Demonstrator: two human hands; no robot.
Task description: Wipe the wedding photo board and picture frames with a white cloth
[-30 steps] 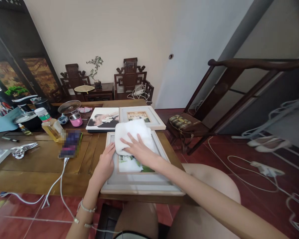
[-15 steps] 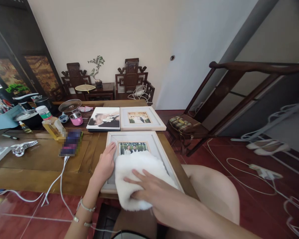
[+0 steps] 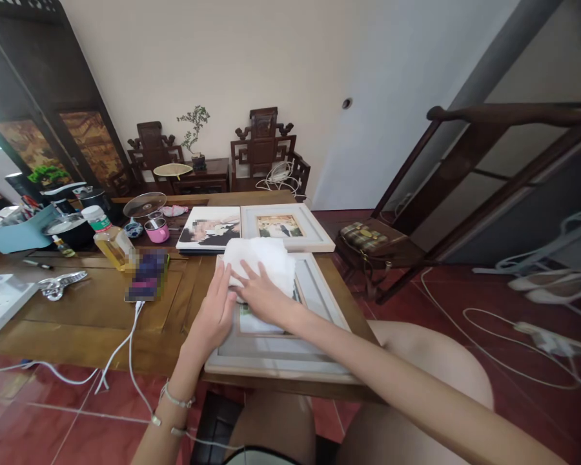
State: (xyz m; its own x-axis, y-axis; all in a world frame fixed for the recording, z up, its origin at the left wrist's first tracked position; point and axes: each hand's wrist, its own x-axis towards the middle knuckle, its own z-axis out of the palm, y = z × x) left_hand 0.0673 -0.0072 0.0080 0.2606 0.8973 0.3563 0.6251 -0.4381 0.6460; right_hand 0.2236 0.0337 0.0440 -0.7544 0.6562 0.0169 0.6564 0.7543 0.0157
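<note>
A photo frame point(image 3: 326, 307) with a pale wooden border lies flat at the table's near right corner, its picture partly covered. Over its upper part is a fluffy white cloth point(image 3: 278, 255). My right hand point(image 3: 264, 294) lies flat on the cloth, fingers spread, pressing it against the frame. On the frame's left side rests my left hand point(image 3: 217, 313), its fingers straight and pointing away from me, at the cloth's left edge. Neither hand is closed round anything that I can see.
Behind lie another framed photo point(image 3: 314, 226) and a photo panel point(image 3: 186, 240). Leftward are a phone point(image 3: 148, 274) with a white cable, an oil bottle point(image 3: 113, 242), a pink cup point(image 3: 157, 230) and a power strip point(image 3: 4, 303). A beige chair point(image 3: 445, 361) stands at the right.
My right hand and the cloth have slid from the frame's near part to its far left part, baring the lower part. My left hand stays by the left edge. The view has shifted slightly.
</note>
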